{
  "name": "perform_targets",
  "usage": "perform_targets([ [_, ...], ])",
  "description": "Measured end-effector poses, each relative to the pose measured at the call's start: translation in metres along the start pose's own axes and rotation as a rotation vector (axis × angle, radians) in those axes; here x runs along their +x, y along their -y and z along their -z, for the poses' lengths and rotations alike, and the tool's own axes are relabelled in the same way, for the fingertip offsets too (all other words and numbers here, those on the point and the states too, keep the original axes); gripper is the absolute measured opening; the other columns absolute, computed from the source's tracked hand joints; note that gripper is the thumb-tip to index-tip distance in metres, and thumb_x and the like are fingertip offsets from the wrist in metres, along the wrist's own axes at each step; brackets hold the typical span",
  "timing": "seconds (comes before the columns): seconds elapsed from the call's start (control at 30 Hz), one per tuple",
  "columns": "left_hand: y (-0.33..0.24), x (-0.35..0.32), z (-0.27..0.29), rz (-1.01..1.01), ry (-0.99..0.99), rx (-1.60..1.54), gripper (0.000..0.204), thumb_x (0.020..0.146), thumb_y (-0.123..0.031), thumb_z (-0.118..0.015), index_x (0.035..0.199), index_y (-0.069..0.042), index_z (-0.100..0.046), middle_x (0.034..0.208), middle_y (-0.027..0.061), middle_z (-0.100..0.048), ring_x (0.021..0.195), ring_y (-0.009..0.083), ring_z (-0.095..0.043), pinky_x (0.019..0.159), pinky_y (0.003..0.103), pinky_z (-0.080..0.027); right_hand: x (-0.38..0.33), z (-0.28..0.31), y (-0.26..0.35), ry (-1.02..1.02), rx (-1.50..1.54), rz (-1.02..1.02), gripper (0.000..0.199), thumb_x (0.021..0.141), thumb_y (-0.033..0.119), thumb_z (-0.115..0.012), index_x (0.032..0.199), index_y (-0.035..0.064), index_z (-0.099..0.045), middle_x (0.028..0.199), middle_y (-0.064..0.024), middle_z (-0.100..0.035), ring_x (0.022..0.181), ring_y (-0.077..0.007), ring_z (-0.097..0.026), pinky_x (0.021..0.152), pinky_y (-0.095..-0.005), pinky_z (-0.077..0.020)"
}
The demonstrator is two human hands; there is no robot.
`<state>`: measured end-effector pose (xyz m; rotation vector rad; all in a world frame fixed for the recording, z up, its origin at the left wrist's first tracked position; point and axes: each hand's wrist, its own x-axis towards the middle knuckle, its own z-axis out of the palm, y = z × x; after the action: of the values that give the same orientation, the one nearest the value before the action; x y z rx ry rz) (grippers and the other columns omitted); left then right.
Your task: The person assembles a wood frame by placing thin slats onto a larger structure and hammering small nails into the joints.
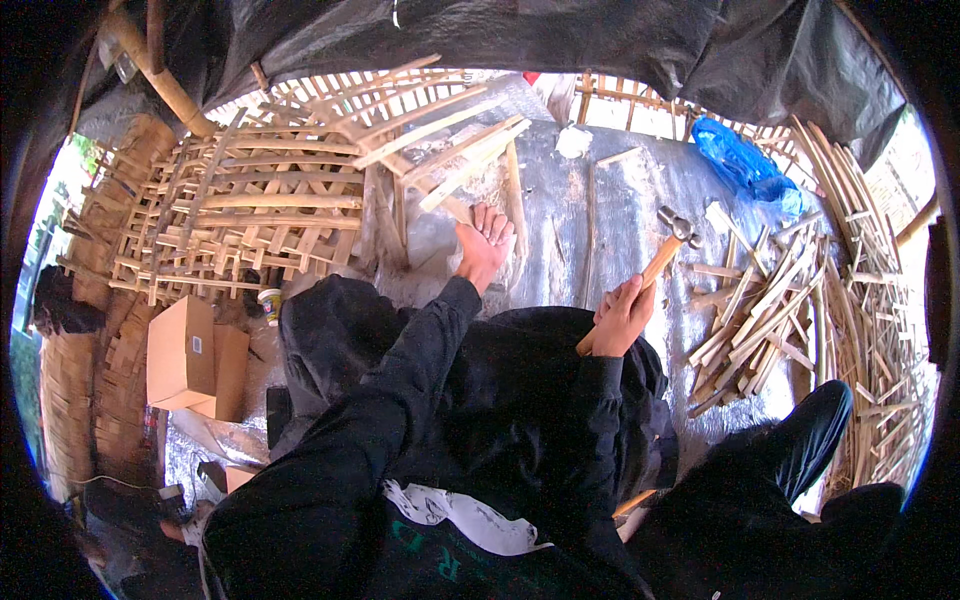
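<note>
My right hand (622,316) is wrapped round the wooden handle of a hammer (660,262), whose metal head points up and away from me. Ahead of me, my left hand (484,245) is closed at the near end of a long bamboo slat (400,165). The slat runs diagonally off to the far left; the exact grip under the fingers is hidden. Several pale split bamboo strips (475,160) lie crossed just beyond that hand. Under both hands spreads a silvery sheet (555,230).
A woven bamboo lattice (270,190) stands at the left, near cardboard boxes (182,352) and a small cup (269,304). Piled bamboo sticks (760,310) and a blue plastic bag (745,165) lie right. Another person's dark-trousered knee (825,430) is at the lower right.
</note>
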<state>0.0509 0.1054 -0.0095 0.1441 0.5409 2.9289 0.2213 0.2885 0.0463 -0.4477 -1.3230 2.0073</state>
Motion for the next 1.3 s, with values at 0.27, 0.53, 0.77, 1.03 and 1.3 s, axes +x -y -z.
perform_targets([
  [0.27, 0.030, 0.018, 0.022, -0.111, 0.072, -0.553, 0.039, 0.091, -0.024, -0.053, 0.056, -0.012, -0.038, 0.050, -0.0005, -0.035, 0.045, 0.0136, -0.037, 0.045, 0.026, -0.028, 0.000, -0.005, -0.011, 0.078, -0.127, -0.026, 0.024, 0.108, 0.032, -0.049, 0.092, 0.0139, -0.044, 0.065, 0.0056, -0.038, 0.044, -0.0030, -0.035, 0.036, -0.0217, -0.0260],
  [0.53, 0.038, -0.068, -0.022, 0.552, -0.348, 0.209, 0.017, 0.097, -0.013, -0.056, 0.098, 0.004, -0.057, 0.092, 0.0188, -0.063, 0.090, 0.0343, -0.067, 0.088, 0.049, -0.060, 0.002, -0.007, -0.001, 0.041, -0.044, -0.120, 0.029, 0.108, 0.036, -0.050, 0.089, 0.0142, -0.043, 0.064, 0.0060, -0.037, 0.043, -0.0026, -0.031, 0.036, -0.0212, -0.0216],
  [0.77, -0.054, 0.004, -0.021, -0.325, 0.025, 1.992, 0.025, 0.094, -0.024, -0.061, 0.106, -0.001, -0.062, 0.098, 0.0232, -0.069, 0.086, 0.0328, -0.068, 0.074, 0.045, -0.054, 0.006, -0.002, 0.001, 0.006, -0.002, -0.164, 0.031, 0.108, 0.037, -0.050, 0.088, 0.0145, -0.042, 0.060, 0.0064, -0.034, 0.043, -0.0030, -0.031, 0.035, -0.0216, -0.0211],
  [1.03, -0.066, 0.053, 0.046, -0.436, 0.241, 2.498, 0.039, 0.083, -0.023, -0.065, 0.109, 0.006, -0.061, 0.106, 0.0278, -0.068, 0.111, 0.0417, -0.061, 0.104, 0.059, -0.037, 0.006, 0.003, -0.016, 0.030, -0.107, -0.119, 0.031, 0.109, 0.034, -0.046, 0.086, 0.0144, -0.040, 0.059, 0.0058, -0.033, 0.040, -0.0041, -0.031, 0.034, -0.0226, -0.0239],
  [1.3, -0.076, 0.024, 0.054, -0.379, 0.297, 2.338, 0.038, 0.088, -0.019, -0.060, 0.117, 0.006, -0.057, 0.114, 0.0279, -0.065, 0.123, 0.0426, -0.052, 0.092, 0.073, -0.037, 0.012, 0.003, -0.023, 0.019, -0.085, -0.195, 0.028, 0.109, 0.030, -0.047, 0.090, 0.0105, -0.043, 0.065, 0.0048, -0.036, 0.044, -0.0038, -0.033, 0.035, -0.0234, -0.0273],
])
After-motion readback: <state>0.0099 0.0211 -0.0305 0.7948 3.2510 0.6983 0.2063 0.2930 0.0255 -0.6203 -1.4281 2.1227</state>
